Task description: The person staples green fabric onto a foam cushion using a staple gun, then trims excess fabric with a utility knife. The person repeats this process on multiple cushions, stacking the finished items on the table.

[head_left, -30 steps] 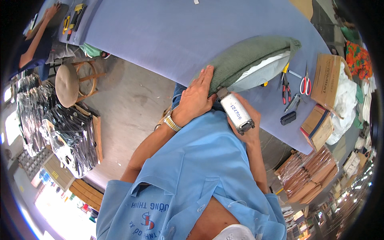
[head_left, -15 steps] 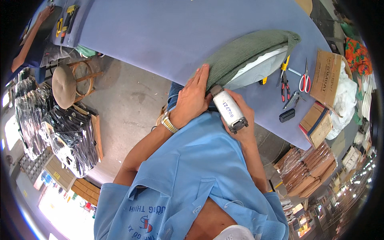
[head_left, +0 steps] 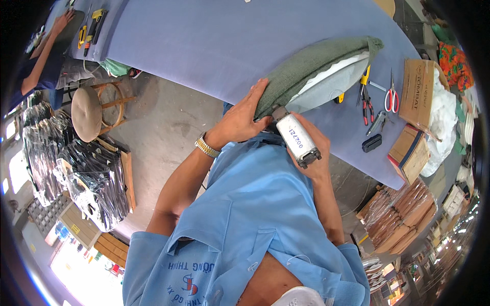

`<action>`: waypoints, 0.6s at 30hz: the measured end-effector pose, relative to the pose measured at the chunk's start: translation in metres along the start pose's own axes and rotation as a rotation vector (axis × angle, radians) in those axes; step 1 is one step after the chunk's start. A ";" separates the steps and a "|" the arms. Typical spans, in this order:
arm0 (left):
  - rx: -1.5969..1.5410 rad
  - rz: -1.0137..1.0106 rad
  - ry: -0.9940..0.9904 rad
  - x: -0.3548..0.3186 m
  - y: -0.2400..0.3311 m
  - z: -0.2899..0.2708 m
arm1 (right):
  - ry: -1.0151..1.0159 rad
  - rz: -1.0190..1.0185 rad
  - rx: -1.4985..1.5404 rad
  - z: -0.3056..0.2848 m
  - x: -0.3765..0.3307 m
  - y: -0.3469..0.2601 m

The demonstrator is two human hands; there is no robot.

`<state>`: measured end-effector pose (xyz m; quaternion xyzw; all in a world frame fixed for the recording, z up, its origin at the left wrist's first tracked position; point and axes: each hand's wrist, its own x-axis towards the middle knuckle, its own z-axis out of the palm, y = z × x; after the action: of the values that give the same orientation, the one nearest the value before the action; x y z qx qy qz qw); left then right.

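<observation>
A seat cushion (head_left: 306,62) in dark green ribbed fabric stands on its edge at the near side of the table, its grey underside and white padding facing right. Fingers stretched along its near end and thumb bent against the fabric, my left hand (head_left: 240,120) grips it. My right hand (head_left: 315,148) is closed around a white-bodied staple gun (head_left: 296,136) with a dark end cap. The tool's nose meets the cushion's near end, close to my left thumb; the exact contact spot is hidden. Most of my right fingers are out of sight behind the tool.
On the blue-covered table (head_left: 178,46) to the right lie red-handled scissors (head_left: 391,99), pliers (head_left: 366,109), a yellow-handled tool (head_left: 365,75) and a black case (head_left: 371,143). Cardboard box (head_left: 416,94) beyond them. At left: a round stool (head_left: 87,113), another person's arm (head_left: 48,48).
My left hand has shifted slightly up along the cushion's near end, its wrist moving left. The staple gun has moved a little right and down, its nose staying at the fabric.
</observation>
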<state>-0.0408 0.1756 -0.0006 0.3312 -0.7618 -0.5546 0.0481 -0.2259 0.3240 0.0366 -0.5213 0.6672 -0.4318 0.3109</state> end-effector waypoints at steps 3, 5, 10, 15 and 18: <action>0.039 0.016 0.015 0.001 0.000 0.000 | -0.008 0.050 0.017 0.004 0.001 -0.005; 0.054 0.022 0.019 -0.002 0.001 0.002 | 0.001 0.038 0.023 0.005 0.000 -0.005; 0.084 0.028 0.026 -0.003 0.004 0.006 | 0.005 0.023 0.024 0.003 0.003 -0.003; 0.145 0.058 0.046 -0.001 0.009 0.007 | -0.024 0.056 0.071 -0.001 0.001 0.001; 0.173 0.068 0.055 0.000 0.012 0.006 | -0.058 0.087 0.048 -0.004 0.001 0.001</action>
<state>-0.0487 0.1828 0.0073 0.3233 -0.8161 -0.4754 0.0591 -0.2305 0.3240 0.0374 -0.4964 0.6696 -0.4183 0.3609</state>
